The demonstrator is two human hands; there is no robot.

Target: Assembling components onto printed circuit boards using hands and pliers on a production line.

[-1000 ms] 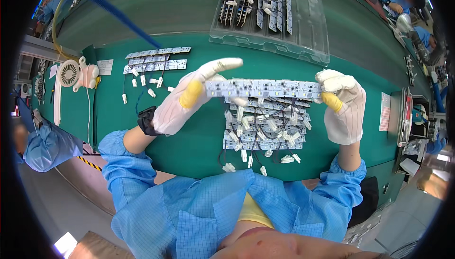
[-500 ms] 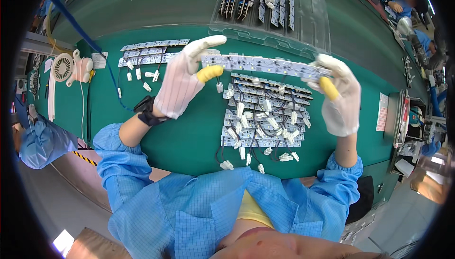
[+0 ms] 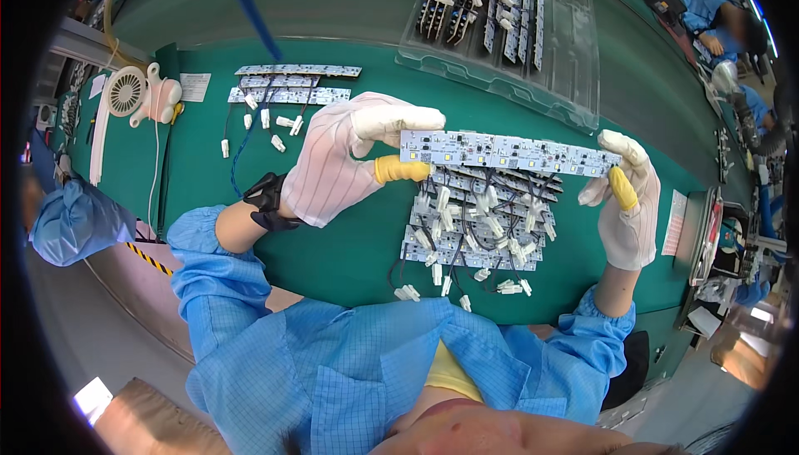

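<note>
Both my hands wear white striped gloves with yellow thumb covers. Between them they hold up a long, narrow LED circuit board [image 3: 508, 154], its component side showing. My left hand [image 3: 354, 151] pinches the left end between thumb and fingers. At the other end my right hand [image 3: 628, 197] grips with thumb and fingertips. Below the held board lie several more LED boards [image 3: 416, 238] in a stack of rows on the green mat, with black wires and white connectors [image 3: 495, 226] spread over them. A black strap [image 3: 268, 201] circles my left wrist.
A smaller group of LED boards [image 3: 291, 83] lies at the back left. Behind my hands a clear plastic tray [image 3: 574, 80] holds several upright boards. A small fan [image 3: 127, 91] stands at the left; a blue cord [image 3: 250, 5] hangs near it. Co-workers [image 3: 79, 213] sit nearby.
The held board has come lower and nearer to me, shifting a little right, and its face is turned more fully into view. Both hands keep their hold.
</note>
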